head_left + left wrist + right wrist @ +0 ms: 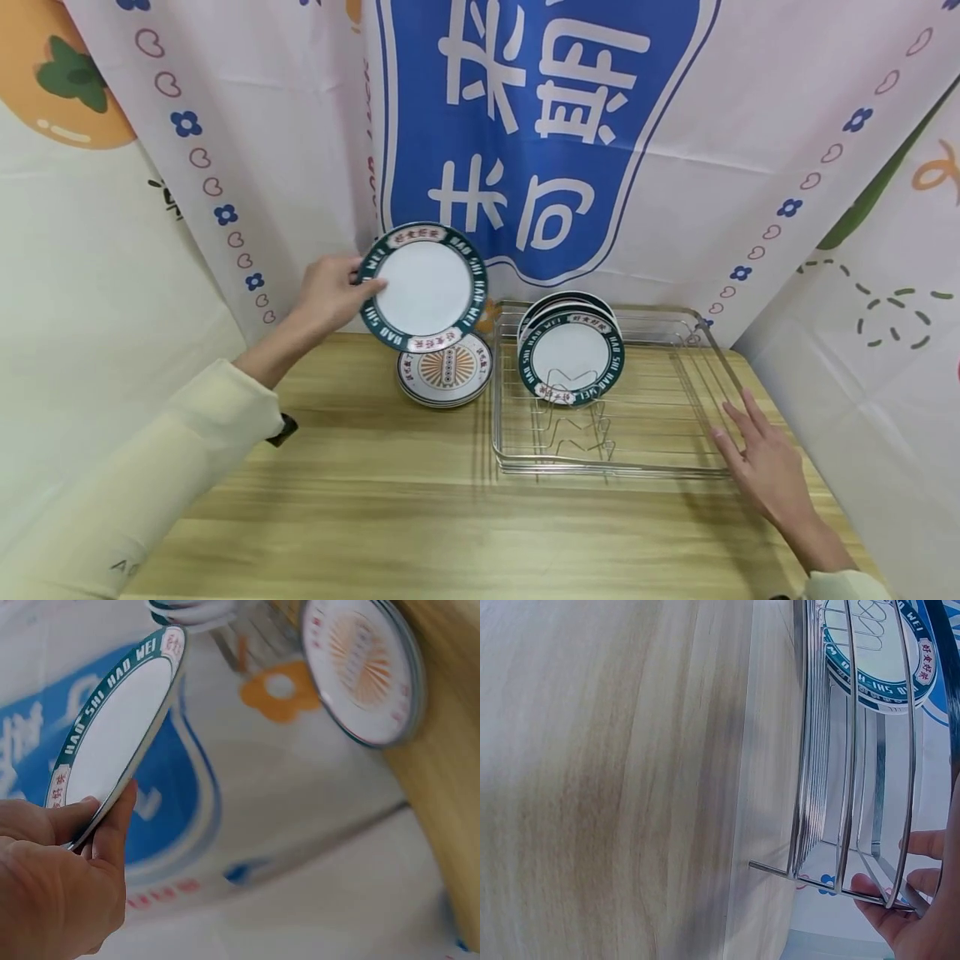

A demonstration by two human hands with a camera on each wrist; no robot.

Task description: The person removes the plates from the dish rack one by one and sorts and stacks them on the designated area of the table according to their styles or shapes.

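Note:
My left hand (330, 292) grips a white plate (427, 287) with a green lettered rim by its left edge, thumb on the face and fingers behind. The plate is raised and tilted, its lower edge overlapping a stack of plates (447, 371) in the head view. In the left wrist view the pinched plate (124, 720) shows nearly edge-on. My right hand (765, 467) rests its extended fingers at the right rim of a wire dish rack (615, 471). Two green-rimmed plates stand upright in the rack, the front plate (572, 358) partly covering the other.
The stack, topped by an orange sunburst print, sits on the wooden table (360, 508) just left of the rack. Zigzag wire dividers (573, 433) rise in the rack's left half. A printed cloth (300, 150) hangs behind the table, and white panels close both sides.

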